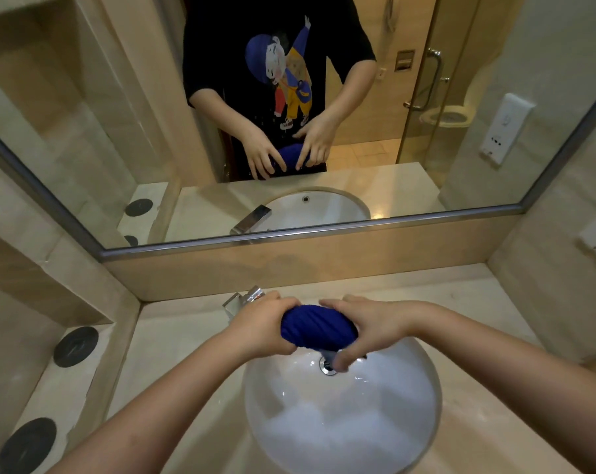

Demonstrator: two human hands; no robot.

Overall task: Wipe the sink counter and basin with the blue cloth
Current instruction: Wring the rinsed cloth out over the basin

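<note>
Since we hold the blue cloth (319, 326) bunched and twisted into a tight roll above the far side of the white basin (341, 425), just beside the chrome faucet (243, 300), we judge this a wringing step, with no wiping of the desk (173, 357) under way. Left grip (262, 328): fingers curled round the cloth's left end. Right grip (370, 326): fingers and thumb wrapped round the right end, lower fingers blurred above the drain (326, 367). Risks noted. Left knuckles sit very near the faucet's square edge, and a hard twist could knock them against it. Droplets show on the basin wall, so wet hands may slip on the roll and drop it into the basin. If the roll drifts past the rim mid-twist, squeezed water would land on the desk and mean more wiping. Under-wrung, the cloth would likely streak the pale stone, and splashes could spot the mirror (118, 165). Whether anything hangs below the roll we cannot tell, as blur hides it. Black round discs (76, 347) on the left ledge lie well apart from the work.
</note>
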